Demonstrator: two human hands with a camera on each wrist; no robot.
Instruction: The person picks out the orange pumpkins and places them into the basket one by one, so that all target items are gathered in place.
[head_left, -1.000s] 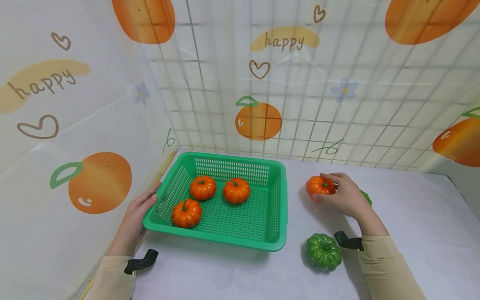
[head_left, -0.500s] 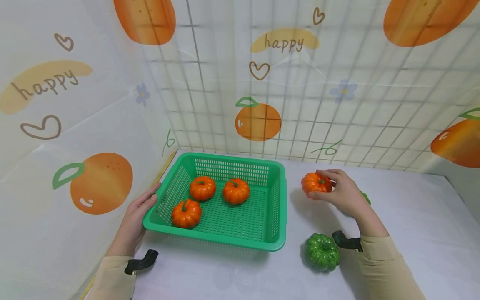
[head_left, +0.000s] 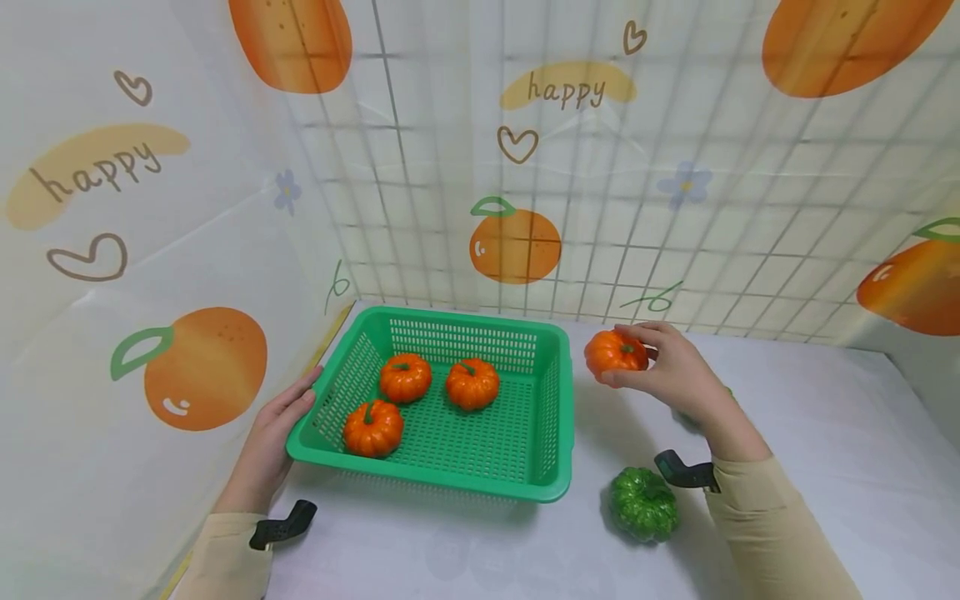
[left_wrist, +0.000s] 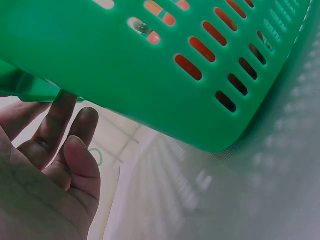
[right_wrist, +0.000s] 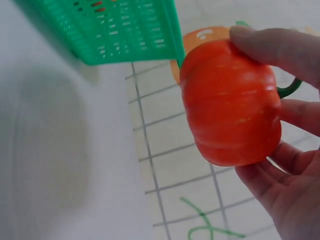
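My right hand holds a small orange toy pumpkin between thumb and fingers, raised above the table just right of the green basket. The right wrist view shows its ribbed side and base, with the thumb on one side and fingers on the other; the green stem points towards the palm. My left hand touches the basket's left rim with lightly bent fingers; in the left wrist view its thumb stays off the basket. Inside the basket sit three orange pumpkins.
A green toy pumpkin lies on the white table in front of the right forearm. Another green thing is mostly hidden behind the right hand and wrist. A printed curtain over a wire grid closes off the back.
My right hand has lifted the orange pumpkin off the table and carried it left and back, closer to the basket. The left hand and the basket have stayed in place.
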